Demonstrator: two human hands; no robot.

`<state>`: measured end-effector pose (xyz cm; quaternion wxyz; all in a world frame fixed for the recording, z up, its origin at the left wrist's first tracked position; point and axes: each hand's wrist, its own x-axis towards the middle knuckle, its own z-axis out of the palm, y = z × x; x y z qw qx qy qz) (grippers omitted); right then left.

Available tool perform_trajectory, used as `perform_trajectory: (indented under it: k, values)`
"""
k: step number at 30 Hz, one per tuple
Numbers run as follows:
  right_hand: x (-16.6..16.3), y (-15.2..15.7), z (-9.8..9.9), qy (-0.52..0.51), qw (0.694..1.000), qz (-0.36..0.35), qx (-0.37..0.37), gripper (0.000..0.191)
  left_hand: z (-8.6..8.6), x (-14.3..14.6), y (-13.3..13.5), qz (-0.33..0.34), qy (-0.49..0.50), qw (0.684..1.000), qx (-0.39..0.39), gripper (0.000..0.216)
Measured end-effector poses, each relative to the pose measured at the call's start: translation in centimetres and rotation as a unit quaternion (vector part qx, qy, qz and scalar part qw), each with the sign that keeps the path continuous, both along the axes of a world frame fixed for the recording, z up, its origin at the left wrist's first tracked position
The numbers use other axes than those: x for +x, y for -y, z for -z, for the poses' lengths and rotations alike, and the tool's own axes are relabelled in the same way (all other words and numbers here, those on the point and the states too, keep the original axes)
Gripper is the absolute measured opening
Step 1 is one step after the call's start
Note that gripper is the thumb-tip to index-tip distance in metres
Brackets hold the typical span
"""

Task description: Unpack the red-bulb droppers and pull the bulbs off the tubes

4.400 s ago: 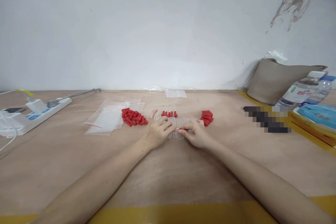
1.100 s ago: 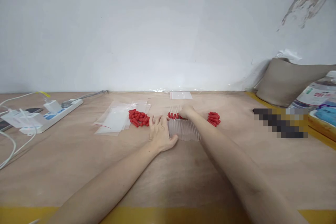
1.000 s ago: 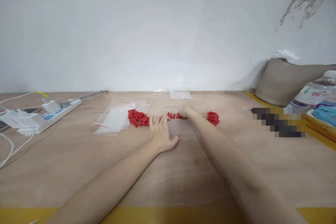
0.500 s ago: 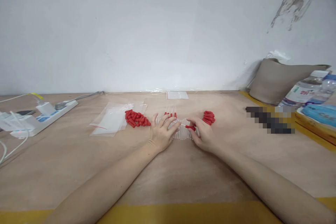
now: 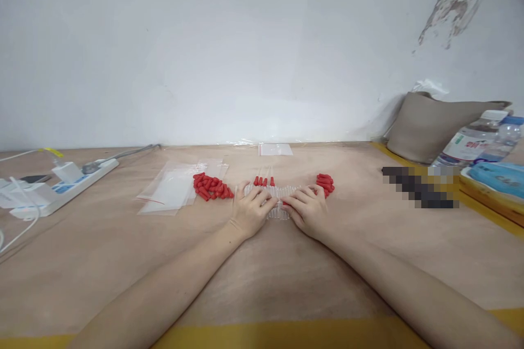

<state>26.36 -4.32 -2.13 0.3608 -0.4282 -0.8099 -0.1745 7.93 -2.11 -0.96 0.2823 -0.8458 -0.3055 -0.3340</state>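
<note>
My left hand [image 5: 252, 210] is closed, its thumb and index finger pinching a thin clear dropper tube, mostly hidden by the fingers. Facing it, my right hand [image 5: 307, 208] grips a red rubber bulb [image 5: 285, 203], of which only a small part shows. Bulb and tube meet end to end between the fingertips; how far one sits on the other I cannot tell. Beneath both hands lies a row of clear tubes [image 5: 278, 214]. Just behind are several tubes fitted with red bulbs [image 5: 265, 181]. Loose red bulbs lie in a heap [image 5: 210, 187] on the left and a smaller pile [image 5: 325, 182] on the right.
Clear zip bags [image 5: 167, 188] lie left of the bulbs, and another small bag [image 5: 275, 149] lies by the wall. A white power strip [image 5: 82, 182] with cables is at far left. Bottles [image 5: 470, 142], a grey-brown container [image 5: 429, 125] and a blue packet [image 5: 497, 176] stand at right.
My right hand has moved left, bringing the red bulb up to the left fingertips. Its fingers now cover more of the bulb. My left hand stays nearly in place.
</note>
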Motion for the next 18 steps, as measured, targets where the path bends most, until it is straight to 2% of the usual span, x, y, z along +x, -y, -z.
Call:
perform_trajectory:
  k: [6,10,18]
  values:
    - [0.1,-0.1,0.4,-0.001,1.0,0.002,-0.02,0.019,-0.2,0.4,0.3,0.024,-0.007,1.0,-0.017,0.018]
    - [0.2,-0.2,-0.1,0.02,1.0,-0.002,-0.022,0.018,-0.1,0.4,0.2,0.016,-0.013,0.999,-0.03,0.018]
    - [-0.7,0.1,-0.7,0.038,0.997,0.061,0.04,0.018,-0.1,0.9,0.0,-0.013,0.011,0.996,-0.089,0.017]
